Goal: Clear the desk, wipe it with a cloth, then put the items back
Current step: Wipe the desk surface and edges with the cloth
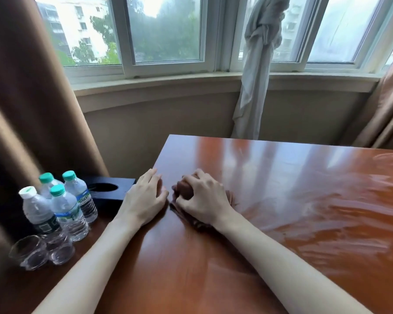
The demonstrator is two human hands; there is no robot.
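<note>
both hands are low on the desk [281,200], near its left edge. right hand [204,198] is closed around a dark brown cloth [184,189], bunched under the palm and pressed on the wood. left hand [145,198] lies beside it, fingers loosely curved, holding nothing, resting at the edge of the desk.

the desk top is bare and shiny, with wet-looking streaks on the right part, so i judge the wiping is in progress and the putting back is not yet done. the items stand on a lower surface at the left: four water bottles [61,207] with green and white caps, two clear glasses [43,252] in front of them, and a black box [109,189] with a round hole, just behind the left hand.

what could go wrong: the cloth works very close to the left edge, and a wide stroke to the left could carry the arm into the black box or the bottles, which stand tight together and may fall like one group. the glasses are near the left forearm, so a careless elbow could knock them. a wet surface could also mark the items if they return too early.

behind are a window [163,30], a brown curtain [32,98] and a knotted white curtain [256,64]; none of these blocks the desk.
</note>
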